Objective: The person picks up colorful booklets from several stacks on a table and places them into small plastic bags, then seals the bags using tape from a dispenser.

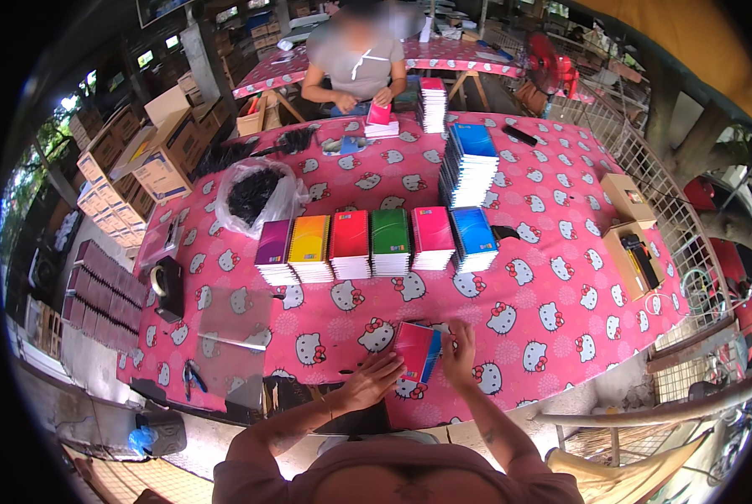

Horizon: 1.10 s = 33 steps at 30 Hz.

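Close to the table's near edge lies a small pile of spiral notebooks, a red-pink notebook (411,344) on top with a blue notebook (432,356) showing past its right side. My left hand (374,380) holds the pile at its lower left, fingers over the red cover. At the right side my right hand (458,349) has its fingers bent against the pile's edge; its grip is partly hidden. Beyond them stands a row of notebook stacks: purple (275,242), yellow (309,238), red (350,235), green (390,233), pink (432,230) and blue (475,231).
Taller stacks, blue (472,141) and pink (432,87), rise behind. A co-worker (359,71) handles notebooks across the table. A plastic bag of black pieces (258,195), pliers (193,380), a tape roll (167,288), a clear sheet (233,319) and an open carton (632,260) lie around.
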### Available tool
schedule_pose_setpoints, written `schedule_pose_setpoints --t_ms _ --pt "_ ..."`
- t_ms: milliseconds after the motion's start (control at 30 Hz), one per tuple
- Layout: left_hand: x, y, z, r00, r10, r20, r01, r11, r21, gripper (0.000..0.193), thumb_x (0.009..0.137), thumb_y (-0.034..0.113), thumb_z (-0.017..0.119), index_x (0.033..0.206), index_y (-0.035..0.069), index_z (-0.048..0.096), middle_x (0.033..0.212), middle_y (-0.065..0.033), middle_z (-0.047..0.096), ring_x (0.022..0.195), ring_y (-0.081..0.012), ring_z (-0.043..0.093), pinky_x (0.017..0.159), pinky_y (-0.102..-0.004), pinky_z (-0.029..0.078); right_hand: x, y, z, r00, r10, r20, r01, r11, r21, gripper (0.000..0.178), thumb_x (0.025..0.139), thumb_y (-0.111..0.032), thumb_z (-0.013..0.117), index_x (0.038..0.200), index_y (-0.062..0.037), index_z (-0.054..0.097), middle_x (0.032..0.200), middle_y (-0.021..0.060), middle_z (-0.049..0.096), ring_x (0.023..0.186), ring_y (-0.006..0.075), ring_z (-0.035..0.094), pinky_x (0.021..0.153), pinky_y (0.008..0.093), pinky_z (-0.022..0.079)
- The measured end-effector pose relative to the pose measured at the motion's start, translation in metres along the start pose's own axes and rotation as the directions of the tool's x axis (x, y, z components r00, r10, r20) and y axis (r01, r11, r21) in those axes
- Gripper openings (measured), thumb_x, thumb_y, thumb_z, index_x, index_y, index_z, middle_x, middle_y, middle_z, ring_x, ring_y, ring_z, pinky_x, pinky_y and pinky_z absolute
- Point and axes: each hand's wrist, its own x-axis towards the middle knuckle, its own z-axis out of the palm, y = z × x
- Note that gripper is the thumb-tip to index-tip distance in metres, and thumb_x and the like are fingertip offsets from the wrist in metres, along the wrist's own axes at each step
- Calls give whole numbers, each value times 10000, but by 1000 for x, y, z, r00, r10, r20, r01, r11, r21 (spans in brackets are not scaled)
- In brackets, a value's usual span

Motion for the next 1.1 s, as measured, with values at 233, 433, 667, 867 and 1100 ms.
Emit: schedule_pose_setpoints --t_ms 233,433,667,867,1100 --pt "113 -116 -56 850 -306 -428 432 871 234 546 899 172 640 1394 -8 496 1408 -226 525 1318 -367 501 1116 -508 383 148 -59 88 804 -567 180 588 710 -387 554 848 -164 694 1372 -74 541 1341 118 525 1230 326 507 1004 484 406" --pt "98 -157 -82 900 -271 -342 379 874 305 457 863 87 639 1314 43 573 1006 -135 704 939 -303 684 863 -442 540 134 -41 74 848 -508 153 528 780 -337 362 803 -62 692 1158 -125 665 1094 67 639 1036 256 617 956 450 421" --pt "125 -29 -116 950 -310 24 309 950 46 267 901 329 665 850 68 681 713 -154 642 647 -350 660 581 -478 529 21 42 -10 813 -321 486 375 927 -15 380 759 100 593 1079 -82 688 1196 97 685 1319 292 525 1094 412 391" --pt "115 -28 -22 849 -486 206 525 821 -225 406 955 421 593 1117 52 643 899 -156 698 841 -364 692 761 -489 550 35 44 -2 912 -48 407 -68 962 266 429 769 146 577 1137 -53 670 1197 123 676 1245 262 578 1014 371 477" --pt "51 -190 -117 900 -337 -276 425 821 382 471 830 60 626 1297 30 566 1195 -187 645 1072 -307 636 914 -456 518 40 -25 69 906 -20 423 -246 788 565 298 947 -101 674 1228 -31 600 1193 90 664 1074 217 661 946 362 516"
